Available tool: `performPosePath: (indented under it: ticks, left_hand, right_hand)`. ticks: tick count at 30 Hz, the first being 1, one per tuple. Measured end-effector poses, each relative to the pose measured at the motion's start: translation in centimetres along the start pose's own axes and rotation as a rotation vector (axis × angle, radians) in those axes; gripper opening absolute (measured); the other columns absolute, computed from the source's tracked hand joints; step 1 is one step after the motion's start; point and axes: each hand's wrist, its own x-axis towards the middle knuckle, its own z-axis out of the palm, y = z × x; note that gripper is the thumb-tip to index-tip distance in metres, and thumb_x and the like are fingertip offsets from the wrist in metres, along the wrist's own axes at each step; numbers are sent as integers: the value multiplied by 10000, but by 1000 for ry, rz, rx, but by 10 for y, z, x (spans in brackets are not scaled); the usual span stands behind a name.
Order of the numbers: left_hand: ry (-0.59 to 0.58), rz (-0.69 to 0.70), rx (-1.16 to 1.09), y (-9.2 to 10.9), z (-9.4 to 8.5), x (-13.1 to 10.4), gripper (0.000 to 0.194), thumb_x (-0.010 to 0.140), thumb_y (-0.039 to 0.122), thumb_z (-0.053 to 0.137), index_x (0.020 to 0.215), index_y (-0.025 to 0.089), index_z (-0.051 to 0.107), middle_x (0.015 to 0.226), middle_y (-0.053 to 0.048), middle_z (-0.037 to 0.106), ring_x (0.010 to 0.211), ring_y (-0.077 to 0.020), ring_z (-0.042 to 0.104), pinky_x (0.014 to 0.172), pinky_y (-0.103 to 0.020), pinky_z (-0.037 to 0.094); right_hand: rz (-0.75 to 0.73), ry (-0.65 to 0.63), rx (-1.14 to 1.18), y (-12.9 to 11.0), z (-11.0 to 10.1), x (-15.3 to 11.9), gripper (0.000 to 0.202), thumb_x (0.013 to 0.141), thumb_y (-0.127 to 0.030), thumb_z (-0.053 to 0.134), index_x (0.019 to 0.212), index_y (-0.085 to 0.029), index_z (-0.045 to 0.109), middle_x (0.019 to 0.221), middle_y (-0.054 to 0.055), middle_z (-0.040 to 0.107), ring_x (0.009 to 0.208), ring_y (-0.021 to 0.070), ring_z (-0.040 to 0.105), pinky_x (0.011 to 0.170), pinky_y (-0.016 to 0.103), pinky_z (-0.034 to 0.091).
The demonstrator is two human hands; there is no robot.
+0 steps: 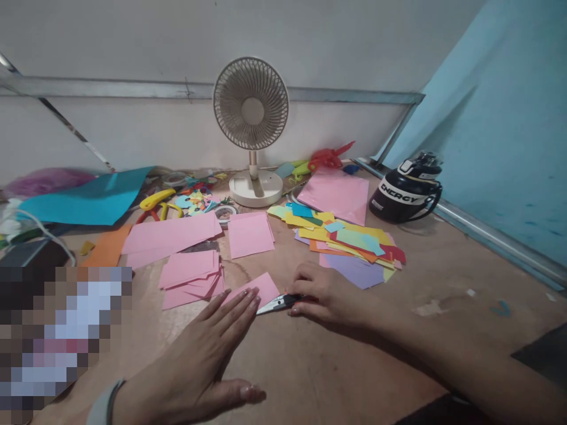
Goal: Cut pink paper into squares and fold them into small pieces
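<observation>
A small pink paper piece (264, 287) lies on the wooden table in front of me. My left hand (208, 342) rests flat with fingers stretched out, its fingertips on the paper's near left part. In my right hand (316, 292) is a pair of small scissors (280, 303), the blades pointing left along the paper's near edge. My fingers hide the handles. Just beyond my left hand is a loose stack of pink rectangles (192, 274). Another pink stack (251, 234) and longer pink strips (172, 236) lie farther back.
A white fan (256, 192) stands at the back. Coloured paper scraps (354, 239) are heaped right of centre, near a black bottle (405, 192). Yellow-handled tools (158, 200), a tape roll (225, 213) and a blue sheet (88, 198) lie back left. A blurred-out patch (66, 336) covers the left.
</observation>
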Motion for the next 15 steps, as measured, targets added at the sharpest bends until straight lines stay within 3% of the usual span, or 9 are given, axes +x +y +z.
performPosePath:
  ticks: [2,5,7,10,15]
  left_hand:
    - [-3,-3,-15,-2,-5,-1,971,910,684,532,1596,253,-3,1615,-92,202,1449,-340,310,1188,-518,277]
    - [21,-13,-87,-8,-15,0,625,1042,385,419,1590,315,126,1602,-19,271,1419,-255,393,1157,-413,380]
    - [25,-13,-159,-15,-21,2,520,1053,235,335,1560,324,260,1566,16,368,1374,-197,465,1127,-354,429]
    - [7,-9,-180,-24,-23,4,456,1045,184,340,1478,295,433,1498,15,485,1327,-173,522,1104,-340,463]
    - [1,-16,-188,-30,-14,3,457,1026,140,354,1451,261,474,1466,-10,528,1320,-171,530,1101,-348,473]
  right_hand:
    - [8,-2,-6,0,-1,0,148,920,-286,677,1030,-189,698,954,54,586,842,172,552,706,271,406]
    - [23,-19,-14,2,-3,-2,144,933,-301,658,1021,-194,698,959,53,588,839,171,557,702,272,405]
    - [32,-31,-26,4,-5,-2,157,943,-326,643,1023,-201,696,961,54,595,841,175,560,701,276,406]
    - [33,-30,-37,4,-6,-3,171,950,-334,632,1025,-192,690,959,60,608,851,182,566,709,283,410]
    - [28,-7,-63,-6,-1,-1,144,933,-303,653,984,-171,677,930,59,611,825,179,562,685,277,400]
